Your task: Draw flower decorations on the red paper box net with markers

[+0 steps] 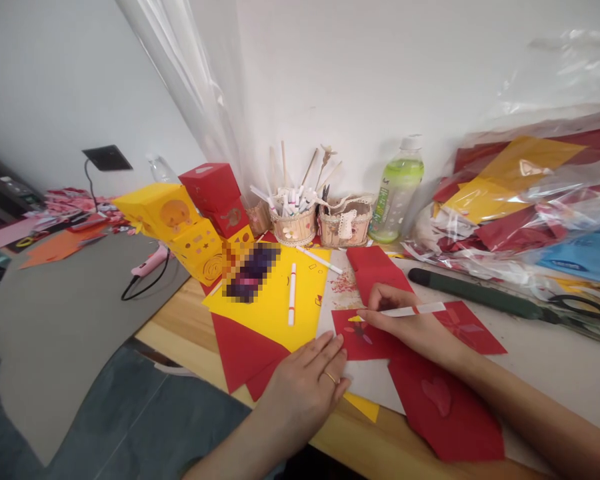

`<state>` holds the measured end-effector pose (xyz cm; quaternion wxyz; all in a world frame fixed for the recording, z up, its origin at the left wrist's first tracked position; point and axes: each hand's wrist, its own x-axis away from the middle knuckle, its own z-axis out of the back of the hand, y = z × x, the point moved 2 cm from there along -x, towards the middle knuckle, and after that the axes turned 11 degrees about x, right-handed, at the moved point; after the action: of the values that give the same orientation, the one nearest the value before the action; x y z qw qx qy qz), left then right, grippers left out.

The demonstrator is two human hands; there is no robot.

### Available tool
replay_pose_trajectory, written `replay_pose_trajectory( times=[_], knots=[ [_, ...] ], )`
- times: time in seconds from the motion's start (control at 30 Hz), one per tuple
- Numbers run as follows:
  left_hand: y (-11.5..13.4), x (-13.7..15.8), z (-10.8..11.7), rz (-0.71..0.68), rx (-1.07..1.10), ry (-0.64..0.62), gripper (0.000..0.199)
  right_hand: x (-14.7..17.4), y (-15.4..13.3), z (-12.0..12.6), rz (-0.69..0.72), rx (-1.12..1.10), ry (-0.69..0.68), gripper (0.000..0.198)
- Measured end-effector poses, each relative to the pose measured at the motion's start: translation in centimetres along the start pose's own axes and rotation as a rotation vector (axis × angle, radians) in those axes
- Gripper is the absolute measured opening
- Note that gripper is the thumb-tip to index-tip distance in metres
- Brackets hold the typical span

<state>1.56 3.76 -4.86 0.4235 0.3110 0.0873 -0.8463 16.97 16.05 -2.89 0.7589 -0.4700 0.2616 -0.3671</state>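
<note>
A red cut-out paper box shape (380, 263) with folded panels lies flat on the worktop. On its panel is a small drawing in yellow, dark and pale strokes. My right hand (405, 328) is closed around a white marker (403, 311) with an orange-red band, its tip at the yellow stroke. My left hand (305, 381), a ring on one finger, lies flat with fingers stretched out at the panel's left edge. Another white marker (293, 293) rests on a yellow sheet (265, 327) to the left, beside a pixelated dark object (251, 273).
Yellow boxes (180, 217) and red boxes (213, 190) stand stacked at the back left. Behind the paper are a basket of markers (294, 227), a second basket (347, 223) and a green drink bottle (397, 190). Dark-handled scissors (485, 293) and a plastic bag of paper (520, 200) lie right.
</note>
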Motion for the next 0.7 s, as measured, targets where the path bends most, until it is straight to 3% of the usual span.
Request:
replay_pose_trajectory(
  times=[0.7],
  knots=[
    [0.06,0.04,0.04,0.014,0.011,-0.012,0.024,-0.13,-0.21,-0.08,0.010,0.016,0.026,0.028]
  ],
)
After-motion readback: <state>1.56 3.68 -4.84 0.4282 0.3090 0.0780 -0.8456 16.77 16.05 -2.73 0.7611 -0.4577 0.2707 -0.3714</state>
